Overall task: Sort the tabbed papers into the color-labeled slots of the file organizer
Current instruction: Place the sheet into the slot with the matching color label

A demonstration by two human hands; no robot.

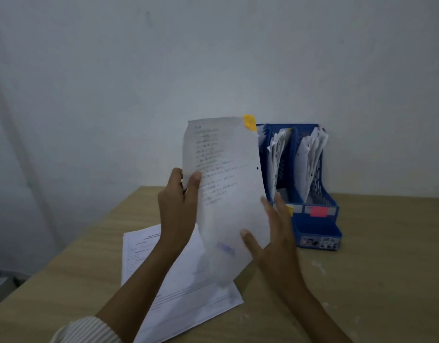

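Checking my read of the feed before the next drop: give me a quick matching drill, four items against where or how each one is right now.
Items:
1. held sheet
2. yellow tab
3. pink label
4. paper stack

States:
A. flat on the table
B. on the file organizer front, right side
C. at the sheet's top right corner
D. lifted upright, pinched by the left hand, right hand open at its edge

Pairs: 1-D, 2-C, 3-B, 4-A
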